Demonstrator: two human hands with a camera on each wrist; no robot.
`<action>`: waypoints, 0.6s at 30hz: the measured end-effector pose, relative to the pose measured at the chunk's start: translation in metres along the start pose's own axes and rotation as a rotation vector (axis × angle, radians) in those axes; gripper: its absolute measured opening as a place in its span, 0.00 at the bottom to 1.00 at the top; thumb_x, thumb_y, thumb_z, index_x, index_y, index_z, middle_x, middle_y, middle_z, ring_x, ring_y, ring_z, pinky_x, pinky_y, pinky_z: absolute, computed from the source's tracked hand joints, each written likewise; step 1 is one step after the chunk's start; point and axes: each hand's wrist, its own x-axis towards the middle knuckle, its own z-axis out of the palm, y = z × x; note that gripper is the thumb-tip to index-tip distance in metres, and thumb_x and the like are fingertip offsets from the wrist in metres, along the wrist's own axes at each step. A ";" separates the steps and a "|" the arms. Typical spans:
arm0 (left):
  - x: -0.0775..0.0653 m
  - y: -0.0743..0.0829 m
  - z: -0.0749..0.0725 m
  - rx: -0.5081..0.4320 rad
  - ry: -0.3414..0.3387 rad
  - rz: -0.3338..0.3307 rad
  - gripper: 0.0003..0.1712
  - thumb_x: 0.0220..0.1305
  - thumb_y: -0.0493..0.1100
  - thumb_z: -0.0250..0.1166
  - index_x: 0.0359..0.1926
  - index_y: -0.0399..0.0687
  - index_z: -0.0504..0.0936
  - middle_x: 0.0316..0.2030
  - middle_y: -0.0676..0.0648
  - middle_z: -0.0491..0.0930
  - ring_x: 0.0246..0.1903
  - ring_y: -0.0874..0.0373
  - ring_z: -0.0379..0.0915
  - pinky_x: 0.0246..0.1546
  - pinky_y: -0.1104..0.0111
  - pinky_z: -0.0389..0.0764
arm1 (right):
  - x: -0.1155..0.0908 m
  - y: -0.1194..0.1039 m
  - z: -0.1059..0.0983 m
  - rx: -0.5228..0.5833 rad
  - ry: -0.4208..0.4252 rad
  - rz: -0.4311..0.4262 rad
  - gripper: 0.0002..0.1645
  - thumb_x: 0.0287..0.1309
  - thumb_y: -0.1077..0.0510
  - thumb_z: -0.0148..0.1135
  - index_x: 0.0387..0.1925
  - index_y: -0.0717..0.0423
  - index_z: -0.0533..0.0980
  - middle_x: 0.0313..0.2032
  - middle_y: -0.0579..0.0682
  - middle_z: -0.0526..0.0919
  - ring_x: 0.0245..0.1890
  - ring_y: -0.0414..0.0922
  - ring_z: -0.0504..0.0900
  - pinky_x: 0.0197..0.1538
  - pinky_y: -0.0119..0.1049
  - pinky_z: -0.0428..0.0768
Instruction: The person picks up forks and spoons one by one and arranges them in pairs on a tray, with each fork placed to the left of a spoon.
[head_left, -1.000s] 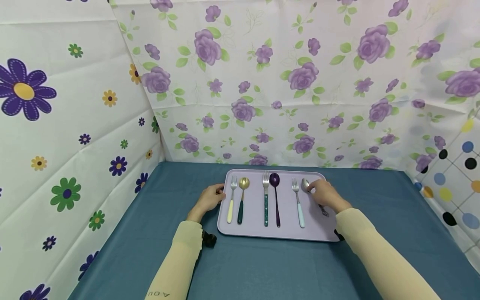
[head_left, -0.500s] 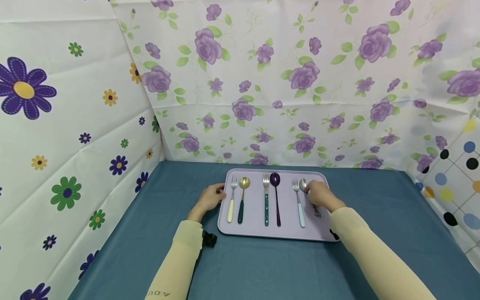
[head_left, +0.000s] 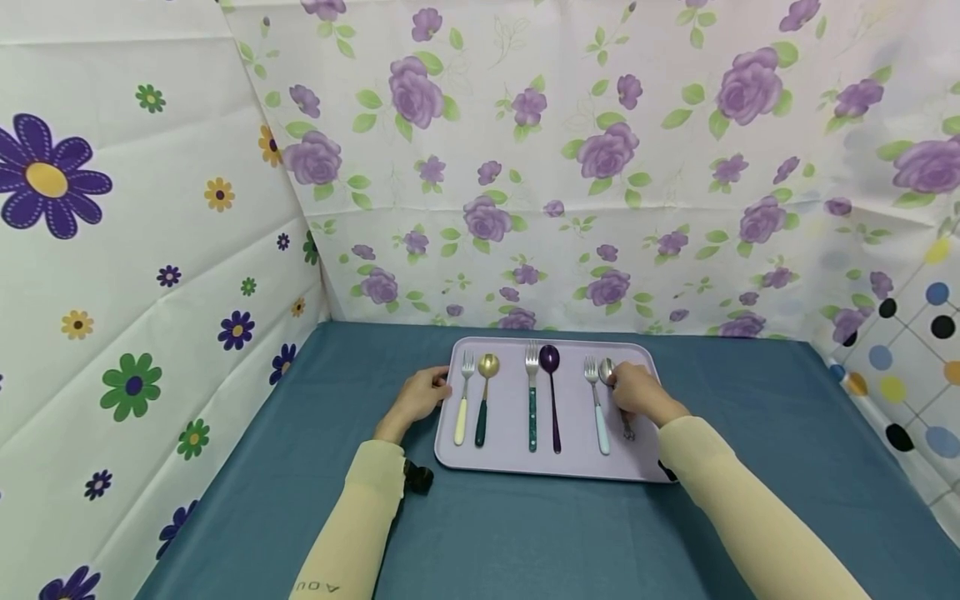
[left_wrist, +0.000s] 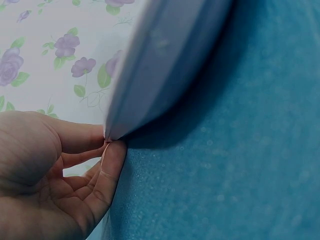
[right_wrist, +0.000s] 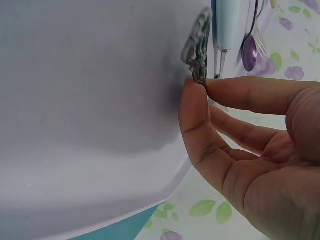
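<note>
On a pale lilac tray lie forks and spoons in pairs. My right hand pinches a silver spoon by its ornate handle between thumb and finger. Left of that spoon lies a fork with a light blue handle. At the tray's left edge, my left hand pinches the rim between thumb and fingertip. The middle pair is a green-handled fork and a purple spoon. Toward the left are a cream-handled fork and a gold spoon with a dark green handle.
The tray sits on a table with a blue-green cloth. A floral curtain hangs behind the table, with patterned sheets at the left and right.
My right hand has shifted left with the spoon, and its slanting handle has swung closer to parallel with the fork beside it. My left hand stays at the tray rim.
</note>
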 end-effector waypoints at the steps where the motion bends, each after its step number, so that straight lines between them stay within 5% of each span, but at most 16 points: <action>1: 0.000 0.000 0.000 0.000 0.000 0.000 0.28 0.75 0.35 0.60 0.73 0.33 0.71 0.41 0.43 0.80 0.41 0.53 0.82 0.45 0.59 0.86 | 0.000 0.000 0.000 -0.002 -0.006 0.001 0.23 0.62 0.74 0.53 0.59 0.77 0.76 0.29 0.60 0.84 0.19 0.45 0.83 0.23 0.34 0.83; 18: 0.003 -0.002 0.000 -0.003 -0.005 -0.001 0.28 0.75 0.35 0.60 0.73 0.32 0.71 0.41 0.42 0.80 0.41 0.52 0.82 0.45 0.59 0.86 | -0.006 -0.002 0.000 -0.008 -0.063 0.009 0.19 0.55 0.74 0.59 0.50 0.77 0.75 0.26 0.59 0.82 0.16 0.46 0.84 0.21 0.35 0.84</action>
